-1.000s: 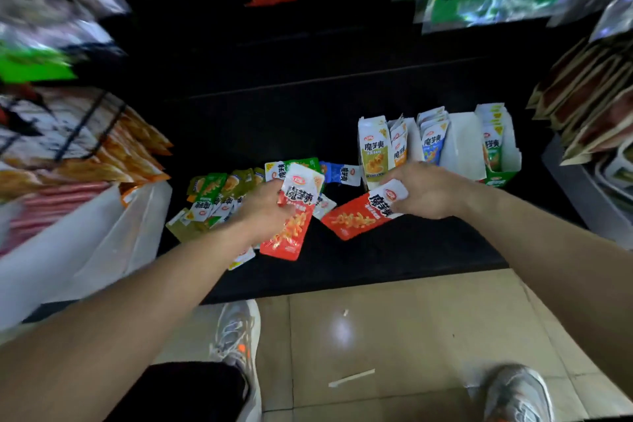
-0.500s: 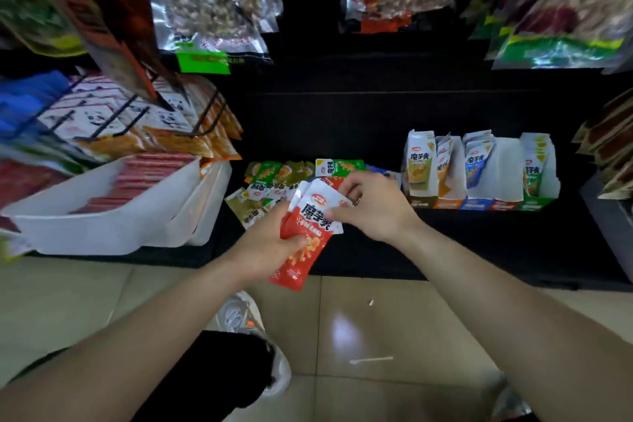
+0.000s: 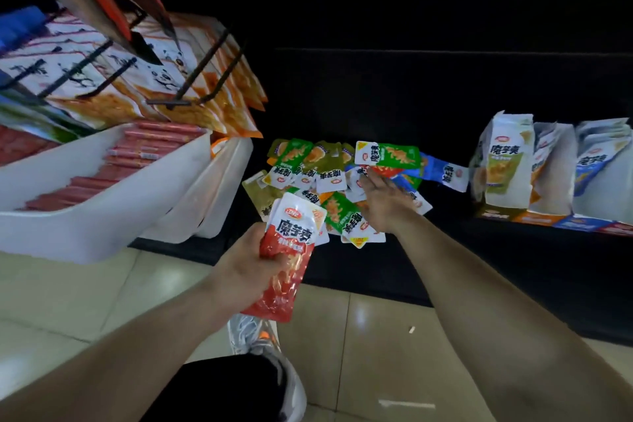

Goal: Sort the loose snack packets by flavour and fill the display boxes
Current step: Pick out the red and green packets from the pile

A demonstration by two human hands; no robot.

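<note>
Change: right hand (image 3: 385,204) off the red stack (image 3: 291,243) and back over the loose pile (image 3: 318,168), fingers straight, holding nothing.
Meaning: another red apparently banked; none of them boxed yet.
Left hand (image 3: 246,271): just below the pile, fingers and thumb curled tight round the red stack.
Stack: glossy red-and-white sachets, fanned, slightly crumpled.
Pile: green, olive, blue and orange mixed.
Display boxes (image 3: 503,175): right of the pile, partly filled.

Dark shelf (image 3: 370,271) carries loose packets (image 3: 329,170) in a heap, display boxes (image 3: 503,168) right, white bins (image 3: 102,219) left
</note>
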